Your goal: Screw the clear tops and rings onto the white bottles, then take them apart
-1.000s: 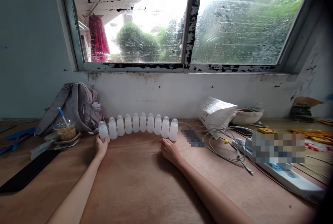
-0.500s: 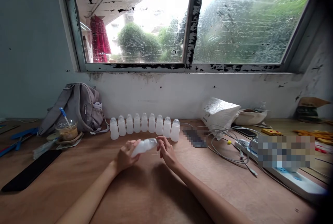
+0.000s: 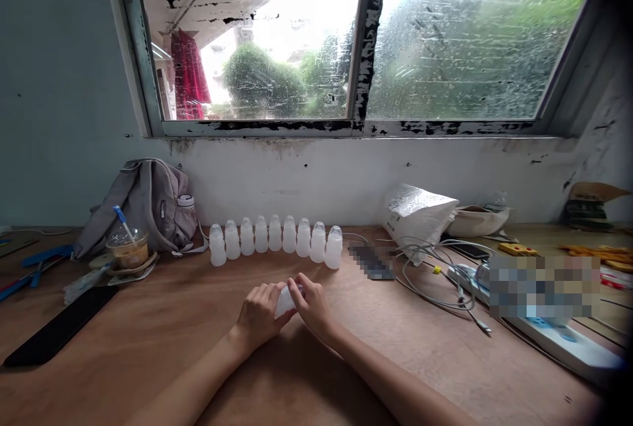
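A translucent white bottle (image 3: 285,302) is held low over the middle of the table, mostly covered by both hands. My left hand (image 3: 260,312) wraps round its body. Around its clear capped end are the fingers of my right hand (image 3: 312,307), with the thumb side on top. Beyond the hands, several similar bottles stand upright in a curved row, from the leftmost bottle (image 3: 217,245) to the rightmost bottle (image 3: 333,248), each with a clear cap.
At left are a grey backpack (image 3: 148,208), a drink cup (image 3: 129,251) and a black flat case (image 3: 62,327). To the right lie a white bag (image 3: 418,218), a blurred dark object (image 3: 370,261), looped cables and a power strip (image 3: 583,350).
The held bottle has come nearer and both hands have closed in around it. My right hand has gone from touching the cap's tip to gripping that end. The row stands unmoved.
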`<state>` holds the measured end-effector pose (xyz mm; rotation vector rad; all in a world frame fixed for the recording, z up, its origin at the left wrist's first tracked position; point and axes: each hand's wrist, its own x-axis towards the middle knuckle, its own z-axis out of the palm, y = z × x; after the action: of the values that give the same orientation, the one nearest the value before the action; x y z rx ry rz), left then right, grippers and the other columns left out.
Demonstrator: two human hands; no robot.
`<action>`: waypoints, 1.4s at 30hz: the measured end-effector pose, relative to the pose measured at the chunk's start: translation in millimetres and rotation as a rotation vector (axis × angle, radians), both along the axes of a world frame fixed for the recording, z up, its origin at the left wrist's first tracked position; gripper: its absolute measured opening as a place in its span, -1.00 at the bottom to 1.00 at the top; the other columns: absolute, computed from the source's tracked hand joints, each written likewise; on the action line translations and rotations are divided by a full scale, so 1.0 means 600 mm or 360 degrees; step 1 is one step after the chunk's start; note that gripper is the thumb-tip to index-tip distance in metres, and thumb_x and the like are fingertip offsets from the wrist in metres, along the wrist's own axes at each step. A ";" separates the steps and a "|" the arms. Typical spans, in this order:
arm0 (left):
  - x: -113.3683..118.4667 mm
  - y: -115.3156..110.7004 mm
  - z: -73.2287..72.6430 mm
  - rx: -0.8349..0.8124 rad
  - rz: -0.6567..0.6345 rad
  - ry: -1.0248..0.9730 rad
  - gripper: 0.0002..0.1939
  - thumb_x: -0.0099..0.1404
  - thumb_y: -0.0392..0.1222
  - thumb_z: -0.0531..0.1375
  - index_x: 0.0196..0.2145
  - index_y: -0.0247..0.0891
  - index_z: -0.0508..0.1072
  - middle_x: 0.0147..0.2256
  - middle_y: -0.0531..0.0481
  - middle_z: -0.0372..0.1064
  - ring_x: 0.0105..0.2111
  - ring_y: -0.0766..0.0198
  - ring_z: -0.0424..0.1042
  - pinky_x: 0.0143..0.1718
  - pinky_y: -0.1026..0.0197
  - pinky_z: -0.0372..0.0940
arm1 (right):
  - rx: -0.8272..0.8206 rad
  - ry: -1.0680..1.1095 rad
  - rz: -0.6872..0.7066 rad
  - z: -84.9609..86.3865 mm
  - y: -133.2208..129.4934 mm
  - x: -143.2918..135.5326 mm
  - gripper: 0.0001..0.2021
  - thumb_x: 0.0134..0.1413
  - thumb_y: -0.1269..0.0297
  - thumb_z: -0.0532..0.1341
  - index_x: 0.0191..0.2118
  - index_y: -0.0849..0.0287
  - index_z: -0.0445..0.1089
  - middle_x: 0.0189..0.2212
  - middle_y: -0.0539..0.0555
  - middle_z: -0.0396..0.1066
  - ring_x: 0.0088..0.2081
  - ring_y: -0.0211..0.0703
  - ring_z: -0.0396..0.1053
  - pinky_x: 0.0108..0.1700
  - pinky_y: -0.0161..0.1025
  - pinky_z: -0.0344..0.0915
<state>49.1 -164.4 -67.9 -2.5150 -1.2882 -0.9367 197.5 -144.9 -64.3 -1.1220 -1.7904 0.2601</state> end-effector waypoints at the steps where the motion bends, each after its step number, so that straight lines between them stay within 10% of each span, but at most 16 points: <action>1: 0.001 0.001 -0.002 -0.0017 0.0021 0.0007 -0.59 0.18 0.05 0.03 -0.08 -0.23 0.27 -0.30 -0.15 0.35 -0.32 0.11 0.36 -0.32 0.12 0.25 | 0.0021 -0.0035 -0.0005 -0.001 -0.002 0.000 -0.70 0.09 0.15 -0.02 -0.59 0.15 0.14 -0.72 -0.06 0.17 -0.67 -0.32 0.11 -0.59 -0.38 -0.02; 25: -0.020 0.002 0.028 -0.0477 0.0052 -0.0312 -0.64 0.11 0.05 0.09 -0.17 -0.16 0.28 -0.29 0.00 0.39 -0.34 0.20 0.39 -0.38 0.28 0.23 | 0.0316 -0.0063 -0.0223 0.012 0.038 0.060 -0.67 0.08 0.26 -0.11 -0.66 0.17 0.08 -0.75 -0.07 0.06 -0.68 -0.36 0.02 -0.58 -0.37 -0.09; 32: -0.048 0.022 0.029 -0.0505 0.0263 -0.0441 -0.68 0.12 0.06 0.07 -0.23 -0.14 0.28 -0.32 0.03 0.38 -0.35 0.20 0.38 -0.42 0.29 0.18 | -0.0126 -0.0345 -0.0805 0.007 0.092 0.132 -0.69 0.04 0.05 -0.02 -0.36 0.19 0.28 -0.60 0.03 0.31 -0.54 -0.20 0.25 -0.51 -0.35 -0.04; 42: -0.041 0.019 0.030 -0.0489 0.0192 -0.0388 -0.65 0.10 0.08 0.08 -0.20 -0.14 0.28 -0.29 0.04 0.38 -0.35 0.20 0.38 -0.43 0.28 0.19 | -0.0410 -0.0874 -0.0787 -0.019 0.104 0.123 -0.63 0.04 -0.05 -0.01 -0.24 0.18 0.21 -0.30 0.15 0.37 -0.36 -0.04 0.38 -0.49 -0.30 0.04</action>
<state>24.2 -152.7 -50.0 -2.5633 -1.7589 -1.1209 271.4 -82.3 -76.0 -1.9163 -1.8958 -0.1361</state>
